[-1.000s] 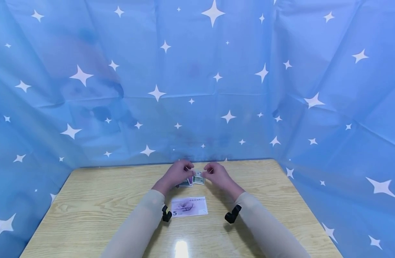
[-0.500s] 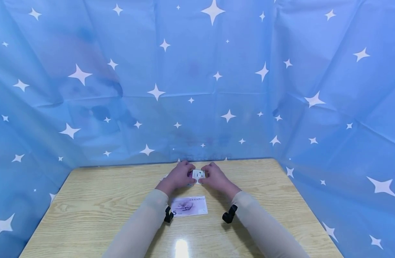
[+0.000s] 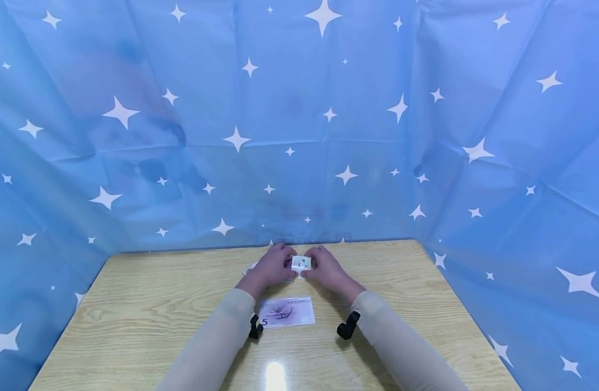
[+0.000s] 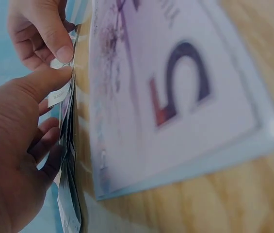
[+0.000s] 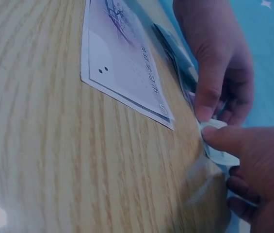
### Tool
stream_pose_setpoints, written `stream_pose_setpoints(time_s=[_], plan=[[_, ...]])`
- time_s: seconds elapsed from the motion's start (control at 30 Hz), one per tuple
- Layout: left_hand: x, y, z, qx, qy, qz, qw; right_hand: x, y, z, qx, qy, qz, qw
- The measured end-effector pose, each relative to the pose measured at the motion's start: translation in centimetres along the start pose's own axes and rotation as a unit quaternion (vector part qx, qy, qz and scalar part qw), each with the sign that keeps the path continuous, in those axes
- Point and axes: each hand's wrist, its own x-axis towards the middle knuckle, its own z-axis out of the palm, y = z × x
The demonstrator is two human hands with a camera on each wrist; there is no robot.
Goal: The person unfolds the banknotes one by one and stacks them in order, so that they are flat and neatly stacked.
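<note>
Both hands meet near the table's far edge over a small pale banknote (image 3: 301, 262). My left hand (image 3: 273, 264) pinches its left side, and my right hand (image 3: 326, 267) pinches its right side. The thumbs nearly touch at its near edge in the right wrist view, where part of the pale paper (image 5: 222, 156) shows between the hands. Several more notes (image 4: 69, 196) lie loosely stacked beneath and beside the left hand, mostly hidden by it. Nearer lies a flat purple note (image 3: 287, 312) printed with a 5 and a tree.
The wooden table (image 3: 157, 315) reaches back to a blue curtain (image 3: 289, 108) with white stars. A black wrist device (image 3: 348, 325) sits at the right cuff and another (image 3: 255, 327) at the left. A light glare (image 3: 275, 377) falls near the front.
The hands have come closer around the pale banknote, which now shows its whitish face between them. In the last half second they stay nearly still. The purple note has not moved.
</note>
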Motion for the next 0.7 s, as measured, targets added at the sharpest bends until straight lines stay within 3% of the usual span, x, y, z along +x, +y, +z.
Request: stream_pose_setpoints(time_s=[0.27, 0.5, 0.7], plan=[[-0.1, 0.4, 0.0, -0.017, 0.029, 0.003, 0.9994, -0.3, 0.2, 0.4, 0.056, 0.010, 0.002, 0.998], [-0.5, 1.1, -0.6, -0.133, 0.040, -0.030, 0.9898, -0.8, -0.4, 0.2, 0.095, 0.036, -0.008, 0.995], [-0.6, 1.1, -1.0, -0.195, 0.057, -0.040, 0.9784, -1.5, -0.8, -0.1, 0.146, 0.061, -0.007, 0.987]])
